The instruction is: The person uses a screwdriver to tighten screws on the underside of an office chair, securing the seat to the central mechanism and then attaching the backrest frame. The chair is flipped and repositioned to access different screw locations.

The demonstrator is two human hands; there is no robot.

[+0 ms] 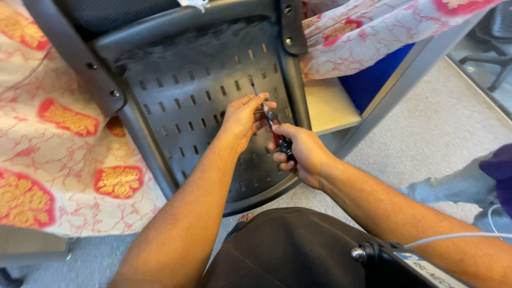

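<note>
Two hands working a screwdriver [273, 124] against a black slotted chair seat [202, 101].
Right hand [304, 154] is clenching the red-black handle; left hand [242, 114] is pinching the shaft near the tip, which is touching the seat panel tilted against a patterned cloth [64, 133].

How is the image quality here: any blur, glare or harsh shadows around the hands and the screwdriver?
Head view: even, soft indoor light, no glare. The left hand and right hand are fairly sharp, the screwdriver between them slightly soft. The black perforated chair panel is dark, its upper edge losing detail in shadow. Wide-angle stretch at the frame's borders; the dark device at the bottom is close and blurred.
</note>
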